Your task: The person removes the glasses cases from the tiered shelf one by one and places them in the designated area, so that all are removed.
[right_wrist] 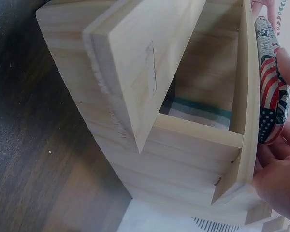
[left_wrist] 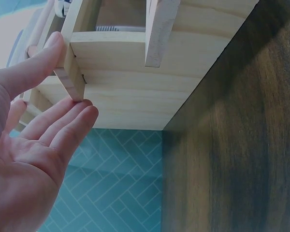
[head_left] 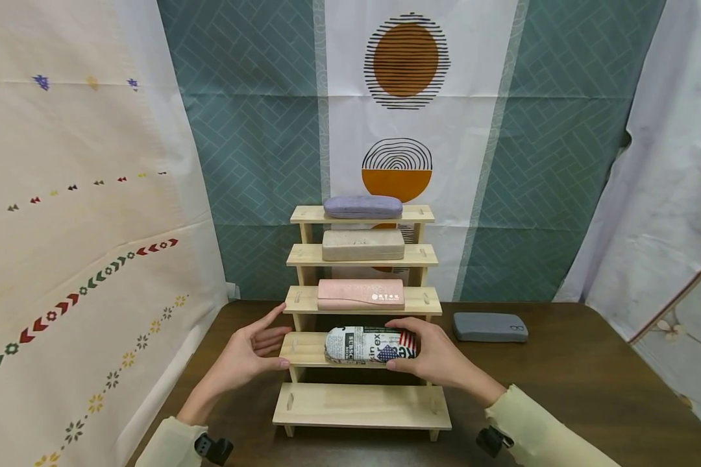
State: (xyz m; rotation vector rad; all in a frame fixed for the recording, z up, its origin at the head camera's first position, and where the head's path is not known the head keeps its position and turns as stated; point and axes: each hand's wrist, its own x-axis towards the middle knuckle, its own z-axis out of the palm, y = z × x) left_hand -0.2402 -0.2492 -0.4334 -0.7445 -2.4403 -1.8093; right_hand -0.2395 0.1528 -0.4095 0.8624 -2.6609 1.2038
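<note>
Nearest, at 6 o'clock, the lowest shelf [head_left: 362,407] of the wooden rack [head_left: 306,349] juts out below both hands. At 9, the left hand [head_left: 251,350] holds the second shelf's end, thumb in front, fingers behind. At 3, the right hand [head_left: 429,350] grasps the right end of the newspaper-print case [head_left: 356,345] resting there. Beyond that hand, a grey case [head_left: 491,327] lies on the desk [head_left: 531,389]; toward 12, pink [head_left: 360,294], beige [head_left: 363,245] and purple cases [head_left: 363,207] climb the shelves.
</note>
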